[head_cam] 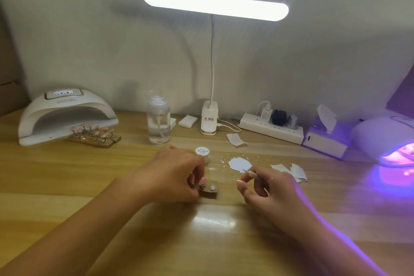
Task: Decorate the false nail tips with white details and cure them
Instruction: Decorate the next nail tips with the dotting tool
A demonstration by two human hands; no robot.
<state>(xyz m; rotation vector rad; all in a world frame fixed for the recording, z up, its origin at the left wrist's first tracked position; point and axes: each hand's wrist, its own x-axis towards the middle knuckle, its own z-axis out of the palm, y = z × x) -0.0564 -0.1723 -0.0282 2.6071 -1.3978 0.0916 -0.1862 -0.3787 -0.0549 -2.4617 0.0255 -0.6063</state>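
Light wooden table (89, 186) against a pale wall. A white bar-shaped desk lamp (214, 4) on a bendy neck is lit above the middle.

Far left, a white domed nail-curing lamp (67, 114), its mouth dark. Far right, a second white curing lamp (389, 139) glows purple-pink inside. A white power strip (268, 129) lies along the wall; a clear plastic pump bottle (159, 122) stands left of the desk lamp's base.

At the left lamp's mouth, brown wooden racks of pink false nail tips (94, 133).

Hands are apart, near the table's middle. The left hand (172, 170) grips the left end of a small brown wooden holder (209, 194) resting on the table; one pale nail tip (212, 186) stands on it. The right hand (271, 188) pinches a thin wooden-handled brush (249, 172), its tip at the edge of a white paint patch (239, 163). A small round white-lidded jar (202, 152) sits just behind the left hand.
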